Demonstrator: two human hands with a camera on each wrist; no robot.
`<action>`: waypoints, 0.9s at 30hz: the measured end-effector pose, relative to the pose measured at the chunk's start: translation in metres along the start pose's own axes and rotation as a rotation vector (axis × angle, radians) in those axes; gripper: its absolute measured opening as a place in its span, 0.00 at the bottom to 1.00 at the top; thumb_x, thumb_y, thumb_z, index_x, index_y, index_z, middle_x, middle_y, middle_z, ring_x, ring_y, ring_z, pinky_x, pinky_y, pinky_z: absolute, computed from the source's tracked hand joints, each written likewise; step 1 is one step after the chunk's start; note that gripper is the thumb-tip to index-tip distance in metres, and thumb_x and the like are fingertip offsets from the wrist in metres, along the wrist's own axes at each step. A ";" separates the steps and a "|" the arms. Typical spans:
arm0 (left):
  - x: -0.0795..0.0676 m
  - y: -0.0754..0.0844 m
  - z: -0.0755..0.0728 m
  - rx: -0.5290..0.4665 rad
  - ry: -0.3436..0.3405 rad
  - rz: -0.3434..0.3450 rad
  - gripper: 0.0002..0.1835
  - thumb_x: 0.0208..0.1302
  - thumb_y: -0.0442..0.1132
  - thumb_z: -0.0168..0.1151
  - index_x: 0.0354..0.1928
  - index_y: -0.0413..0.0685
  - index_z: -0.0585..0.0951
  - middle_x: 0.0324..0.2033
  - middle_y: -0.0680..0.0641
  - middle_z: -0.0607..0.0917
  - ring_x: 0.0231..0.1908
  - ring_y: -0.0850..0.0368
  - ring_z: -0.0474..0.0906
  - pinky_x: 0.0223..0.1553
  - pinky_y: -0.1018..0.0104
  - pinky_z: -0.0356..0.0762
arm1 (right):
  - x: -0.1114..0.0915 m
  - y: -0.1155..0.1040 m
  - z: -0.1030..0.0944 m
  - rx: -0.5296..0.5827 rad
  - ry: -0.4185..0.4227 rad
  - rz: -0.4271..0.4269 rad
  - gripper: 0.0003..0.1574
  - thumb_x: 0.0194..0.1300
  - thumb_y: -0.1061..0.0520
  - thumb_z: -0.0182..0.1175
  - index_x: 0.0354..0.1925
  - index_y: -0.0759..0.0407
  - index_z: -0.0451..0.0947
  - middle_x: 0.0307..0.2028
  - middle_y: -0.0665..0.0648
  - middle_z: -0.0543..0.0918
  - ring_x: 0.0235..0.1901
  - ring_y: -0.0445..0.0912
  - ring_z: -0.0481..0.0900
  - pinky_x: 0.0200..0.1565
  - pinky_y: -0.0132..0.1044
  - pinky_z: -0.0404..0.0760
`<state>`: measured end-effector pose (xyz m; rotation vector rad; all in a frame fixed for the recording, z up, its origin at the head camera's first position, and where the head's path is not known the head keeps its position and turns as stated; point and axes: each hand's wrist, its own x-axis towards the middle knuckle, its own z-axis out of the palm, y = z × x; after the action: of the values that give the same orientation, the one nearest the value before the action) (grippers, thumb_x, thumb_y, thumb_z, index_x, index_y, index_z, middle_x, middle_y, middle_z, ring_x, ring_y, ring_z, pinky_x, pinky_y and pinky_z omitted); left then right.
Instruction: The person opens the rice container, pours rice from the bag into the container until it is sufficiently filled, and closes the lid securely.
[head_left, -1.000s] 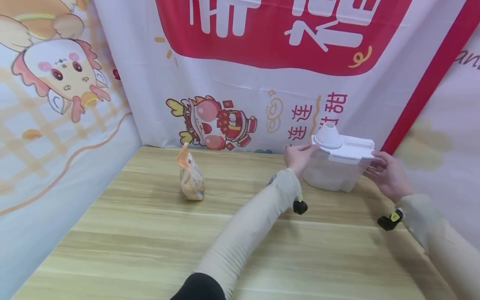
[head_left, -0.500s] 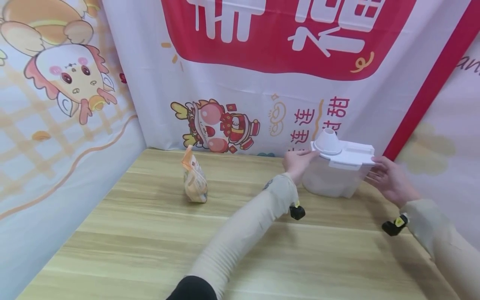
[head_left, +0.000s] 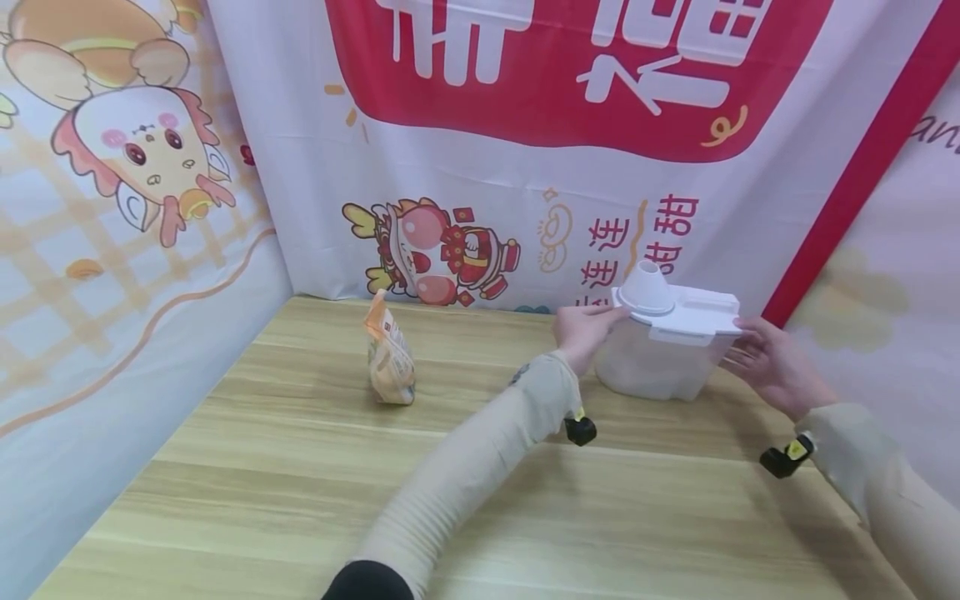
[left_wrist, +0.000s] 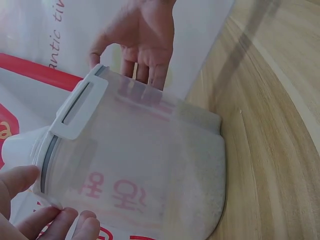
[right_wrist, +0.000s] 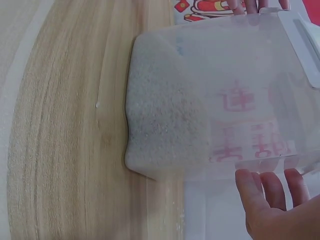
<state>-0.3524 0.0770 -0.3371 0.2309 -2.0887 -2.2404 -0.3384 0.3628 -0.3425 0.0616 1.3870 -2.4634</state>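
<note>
A see-through plastic storage container (head_left: 651, 360) with a white lid (head_left: 693, 310) stands upright at the back right of the table. Pale, rice-like grains (right_wrist: 165, 100) fill its lower part. On top of the lid sits a white cone-shaped piece (head_left: 647, 287). My left hand (head_left: 583, 335) grips the container's left end, thumb at the lid's edge and fingers against the side. At the opposite end, my right hand (head_left: 776, 367) holds it with the thumb on the lid's rim and fingers on the wall below.
A small orange-and-beige bag (head_left: 392, 362) stands upright on the wooden table (head_left: 300, 492), left of the container. Close behind the container hangs a printed white and red cloth (head_left: 495, 175). Another printed cloth (head_left: 150, 275) borders the table's left side.
Both hands have shifted the container slightly to the left and a little nearer. The lid and cone moved along with it. The bag stays where it was; the head view has tilted slightly.
</note>
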 end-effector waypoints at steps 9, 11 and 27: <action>-0.008 0.001 -0.010 -0.050 -0.002 -0.012 0.14 0.45 0.42 0.81 0.36 0.50 0.89 0.24 0.56 0.86 0.36 0.53 0.86 0.39 0.65 0.83 | -0.004 0.005 0.005 -0.027 -0.014 -0.004 0.11 0.75 0.53 0.51 0.53 0.52 0.70 0.48 0.54 0.79 0.49 0.49 0.78 0.61 0.45 0.72; -0.011 0.001 -0.014 -0.067 -0.014 -0.007 0.14 0.46 0.41 0.80 0.36 0.49 0.89 0.25 0.55 0.86 0.37 0.52 0.86 0.39 0.65 0.83 | -0.004 0.007 0.006 -0.032 -0.044 -0.015 0.10 0.76 0.53 0.50 0.52 0.54 0.71 0.48 0.55 0.79 0.49 0.50 0.79 0.60 0.45 0.73; -0.014 0.003 -0.037 0.013 -0.085 0.029 0.14 0.47 0.44 0.80 0.36 0.49 0.89 0.26 0.53 0.87 0.36 0.52 0.86 0.42 0.62 0.84 | -0.017 0.015 0.025 -0.059 -0.010 -0.001 0.10 0.76 0.53 0.51 0.53 0.51 0.70 0.49 0.53 0.79 0.50 0.49 0.78 0.61 0.45 0.72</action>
<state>-0.3330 0.0422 -0.3358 0.1069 -2.1337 -2.2588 -0.3153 0.3380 -0.3387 0.0356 1.4551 -2.4183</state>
